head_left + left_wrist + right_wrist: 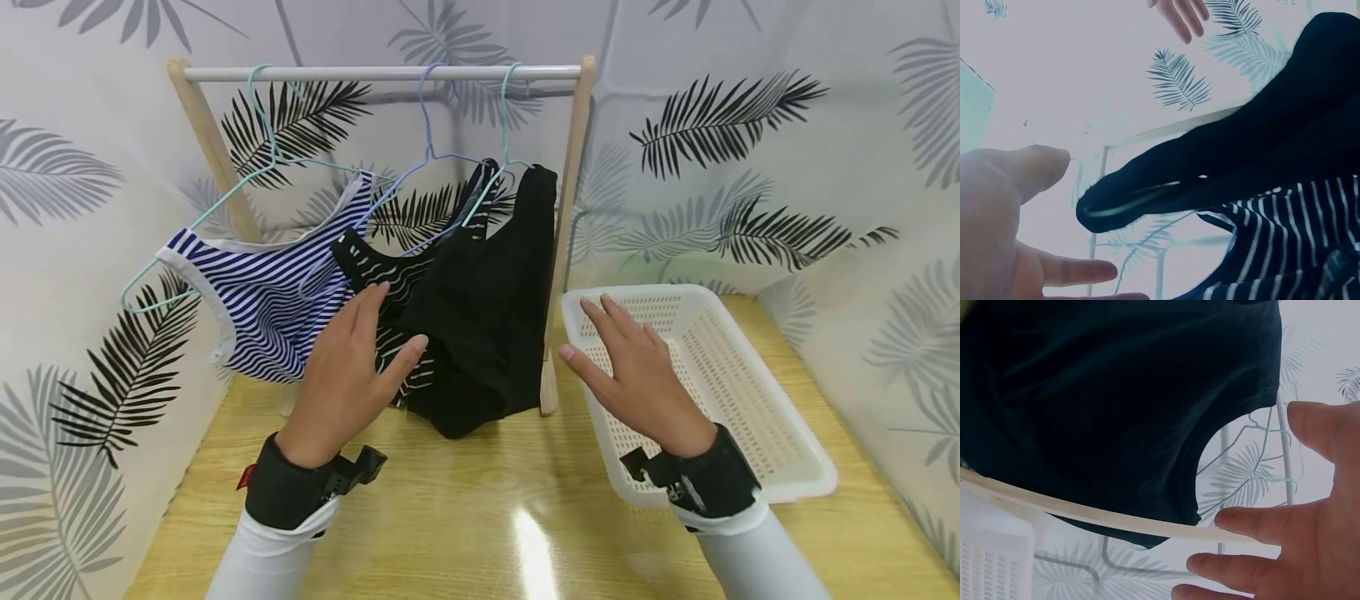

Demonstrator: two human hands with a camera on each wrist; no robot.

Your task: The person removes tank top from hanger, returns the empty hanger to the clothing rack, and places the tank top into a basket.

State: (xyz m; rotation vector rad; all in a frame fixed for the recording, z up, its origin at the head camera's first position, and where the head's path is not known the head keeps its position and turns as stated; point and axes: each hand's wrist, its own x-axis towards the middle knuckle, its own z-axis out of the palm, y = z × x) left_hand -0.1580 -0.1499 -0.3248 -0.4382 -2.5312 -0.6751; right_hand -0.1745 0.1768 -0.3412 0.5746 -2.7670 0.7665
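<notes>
My left hand [345,375] is held out with its fingers extended, in front of the black top with white stripes [393,287], and holds nothing. My right hand [637,375] is over the left side of a white plastic basket [772,392], fingers spread and holding nothing. Between the hands hangs a plain black top [487,300] on a mint hanger [505,125]; one shoulder has slumped lower than the other. Behind it the striped black top is on a blue hanger [427,125]. At the left a blue-and-white striped top [277,275] hangs from another mint hanger [268,125].
A rack with a white rod [315,74] and wooden posts [572,183] carries the hangers. It stands on a wooden table [450,517]. Leaf-patterned cloth [697,217] covers the walls behind and at both sides. The basket stands right of the rack.
</notes>
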